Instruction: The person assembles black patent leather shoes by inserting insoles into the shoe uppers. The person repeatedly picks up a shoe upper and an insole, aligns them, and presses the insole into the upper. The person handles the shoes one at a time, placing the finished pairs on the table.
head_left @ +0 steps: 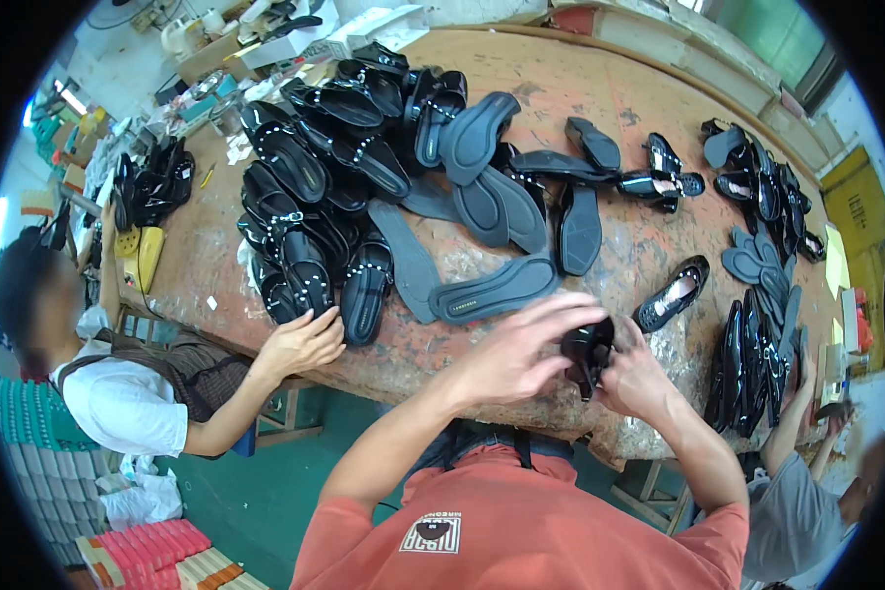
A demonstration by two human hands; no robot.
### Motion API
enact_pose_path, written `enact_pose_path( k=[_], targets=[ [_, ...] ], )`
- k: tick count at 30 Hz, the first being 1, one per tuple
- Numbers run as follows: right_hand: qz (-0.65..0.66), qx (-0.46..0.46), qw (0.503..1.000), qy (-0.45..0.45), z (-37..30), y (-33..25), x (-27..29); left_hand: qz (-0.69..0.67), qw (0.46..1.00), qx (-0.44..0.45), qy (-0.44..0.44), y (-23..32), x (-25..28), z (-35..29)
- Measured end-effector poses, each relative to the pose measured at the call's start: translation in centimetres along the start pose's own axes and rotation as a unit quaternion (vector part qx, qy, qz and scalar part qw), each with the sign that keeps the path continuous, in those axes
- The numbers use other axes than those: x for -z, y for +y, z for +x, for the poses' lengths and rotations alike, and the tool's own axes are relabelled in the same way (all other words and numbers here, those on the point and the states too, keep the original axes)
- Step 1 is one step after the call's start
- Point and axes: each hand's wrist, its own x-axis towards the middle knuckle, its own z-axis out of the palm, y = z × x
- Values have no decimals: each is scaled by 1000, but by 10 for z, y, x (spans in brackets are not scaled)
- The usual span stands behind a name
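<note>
Close to the table's near edge, I hold a glossy black shoe (590,346) up between both hands. My left hand (521,346) curves around its left side, fingers stretched over the top and thumb below. My right hand (641,372) is closed on the shoe's right side, and its fingertips are partly hidden. Just beyond lies a dark grey insole (497,289), with another grey insole (405,261) to its left. Another black shoe (673,293) rests on the table past my right hand. A sole-up shoe (580,231) lies farther back.
A big heap of studded black shoes (329,147) covers the left of the worn table (551,74). More shoes (747,364) and grey insoles (757,265) lie at the right. One co-worker's hand (305,344) touches the heap; another person (806,511) works at the right.
</note>
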Motion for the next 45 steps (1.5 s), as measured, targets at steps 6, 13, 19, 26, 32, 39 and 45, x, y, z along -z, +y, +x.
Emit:
enact_pose_path(
  k=[6,13,19,26,32,39,45],
  targets=[
    [134,33,990,5,-12,11,-12,-100,988,-92,-76,9,-25,34],
    [193,88,900,382,20,14,19,-52,971,-29,231,-24,124,-56],
    [193,85,928,306,170,-7,-13,443,761,126,458,-71,261,-7],
    [94,121,953,262,187,-4,-7,325,914,63,233,-79,139,25],
    [48,257,896,360,106,-9,-15,133,962,235,-48,-129,35,-34],
    [510,-356,712,325,-19,-9,-55,375,921,19,-102,-109,-20,80],
    [347,-362,817,286,-25,-36,-74,389,906,23,-167,-149,-38,159]
  ],
)
